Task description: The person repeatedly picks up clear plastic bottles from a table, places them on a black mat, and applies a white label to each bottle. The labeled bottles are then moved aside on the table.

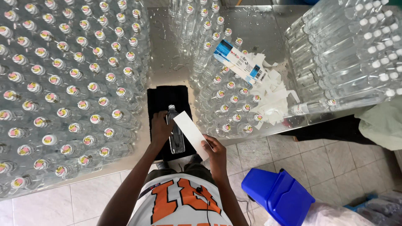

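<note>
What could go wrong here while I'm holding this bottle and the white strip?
The table looks wet with droplets, so the white strip in your right hand might get damp. The bottle under your left hand lies on a black cloth and could roll. The loose paper scraps piled on the standing bottles may slide off.

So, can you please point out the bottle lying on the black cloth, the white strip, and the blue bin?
bottle [176, 138], head view, clear body.
white strip [189, 129], head view, middle of the strip.
blue bin [278, 196], head view, top face.
</note>
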